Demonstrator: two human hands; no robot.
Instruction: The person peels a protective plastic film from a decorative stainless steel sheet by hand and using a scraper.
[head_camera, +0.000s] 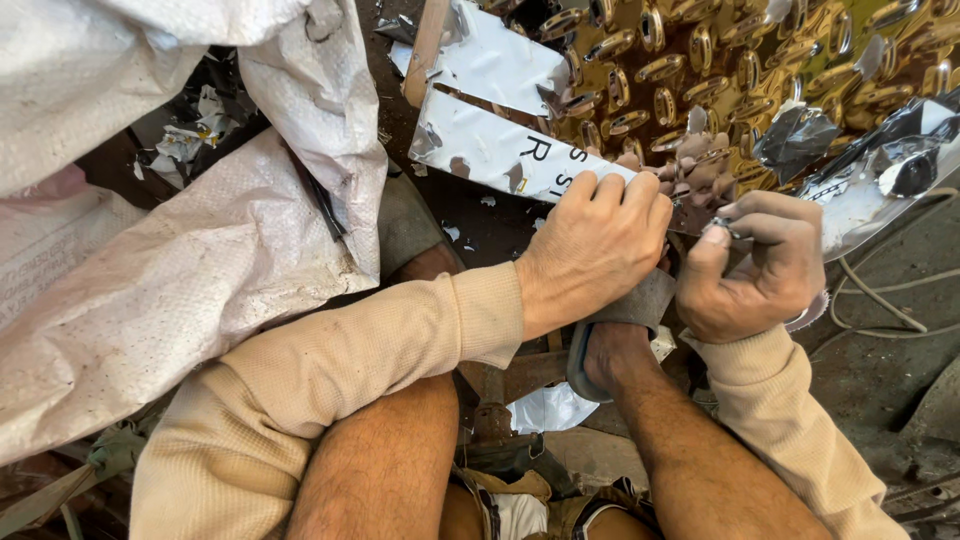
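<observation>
Presently, my left hand (592, 245) is closed, pressing the film-covered sheet metal panel (500, 150), whose long axis runs up-left to lower-right before me. My right hand (755, 270), just beside, pinches a film scrap (722, 228) at the panel's near edge; white sack (200, 250) lies leftward.

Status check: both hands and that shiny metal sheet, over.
Left hand pressing down on the mirrored metal sheet. Right hand pinching peeled white film at its edge. White sacks crowd the left; cable on the right.
</observation>
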